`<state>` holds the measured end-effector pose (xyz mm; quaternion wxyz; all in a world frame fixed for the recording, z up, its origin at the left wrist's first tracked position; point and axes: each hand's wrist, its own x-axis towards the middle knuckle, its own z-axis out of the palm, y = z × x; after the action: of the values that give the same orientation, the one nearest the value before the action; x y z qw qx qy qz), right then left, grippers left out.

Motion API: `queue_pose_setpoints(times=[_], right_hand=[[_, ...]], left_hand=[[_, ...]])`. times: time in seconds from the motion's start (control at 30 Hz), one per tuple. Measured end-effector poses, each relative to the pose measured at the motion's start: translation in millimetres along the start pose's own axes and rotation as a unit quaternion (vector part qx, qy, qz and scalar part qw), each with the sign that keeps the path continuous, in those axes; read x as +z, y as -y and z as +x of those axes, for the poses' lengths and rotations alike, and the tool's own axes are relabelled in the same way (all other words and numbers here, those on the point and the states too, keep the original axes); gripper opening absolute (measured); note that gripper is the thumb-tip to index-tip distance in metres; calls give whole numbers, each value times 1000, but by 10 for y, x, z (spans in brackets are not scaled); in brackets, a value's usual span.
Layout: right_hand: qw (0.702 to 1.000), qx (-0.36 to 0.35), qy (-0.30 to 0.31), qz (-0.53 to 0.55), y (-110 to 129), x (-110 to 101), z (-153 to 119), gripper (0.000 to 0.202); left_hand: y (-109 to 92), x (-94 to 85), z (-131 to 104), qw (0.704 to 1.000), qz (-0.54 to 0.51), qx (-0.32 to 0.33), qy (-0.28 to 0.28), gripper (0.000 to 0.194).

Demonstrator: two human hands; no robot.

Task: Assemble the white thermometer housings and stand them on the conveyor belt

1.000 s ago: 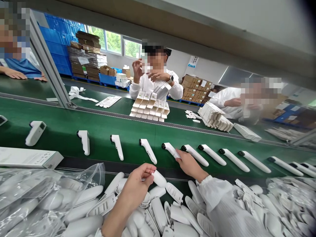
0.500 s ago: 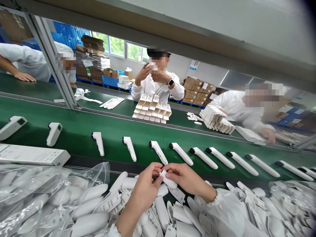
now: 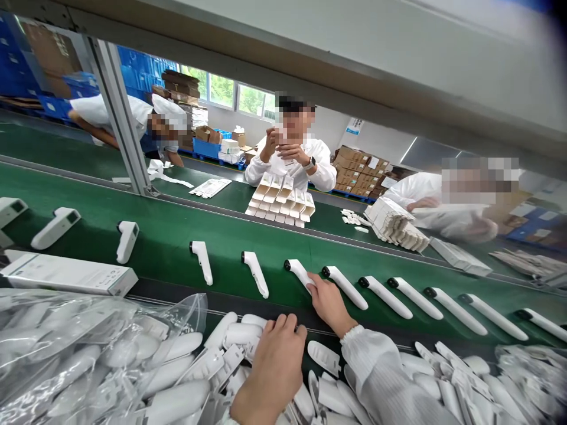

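My right hand [image 3: 328,304] reaches onto the green conveyor belt [image 3: 168,224]. Its fingers close round the lower handle of a white infrared thermometer [image 3: 297,271] with a black tip. Nearer to me, my left hand [image 3: 280,357] hovers palm down over a heap of white plastic covers [image 3: 177,401], its fingers curled. Whatever it holds is hidden beneath the hand. One loose cover [image 3: 323,358] lies inner side up just right of my left hand. More thermometers, such as one [image 3: 345,287] right of my right hand, lie in a row along the belt.
A clear plastic bag [image 3: 88,354] of covers fills the near left, beside a white box [image 3: 71,274]. A metal post [image 3: 120,118] and an overhead shelf [image 3: 310,77] frame the view. Opposite, co-workers sit near stacked open cartons [image 3: 281,198].
My hands have parted from the white cover they held together. The right moved forward onto a thermometer; the left came back over the heap. Thermometers on the belt appear shifted right.
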<state>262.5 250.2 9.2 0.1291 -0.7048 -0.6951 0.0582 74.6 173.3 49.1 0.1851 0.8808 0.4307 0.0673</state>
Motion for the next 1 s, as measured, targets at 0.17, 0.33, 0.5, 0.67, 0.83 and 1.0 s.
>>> queue_pose_setpoints(times=[0.17, 0.33, 0.5, 0.67, 0.83, 1.0], right_hand=[[999, -35, -27, -3, -47, -303, -252, 41], [981, -132, 144, -2, 68, -544, -1003, 47], [974, -143, 172, -46, 136, -512, -1167, 38], [970, -103, 82, 204, 284, -501, -685, 39], [930, -31, -50, 364, 434, -161, -234, 29], [980, -39, -93, 172, 351, 89, -253, 37]], left_hand=[[141, -136, 26, 981, -175, -64, -52, 23], [283, -211, 34, 916, -347, -133, -155, 9], [363, -123, 88, 842, -471, -166, -204, 16], [446, -92, 95, 792, -510, -221, -253, 25], [524, -94, 87, 779, -496, -254, -288, 32], [567, -30, 113, 779, -501, -255, -277, 34]])
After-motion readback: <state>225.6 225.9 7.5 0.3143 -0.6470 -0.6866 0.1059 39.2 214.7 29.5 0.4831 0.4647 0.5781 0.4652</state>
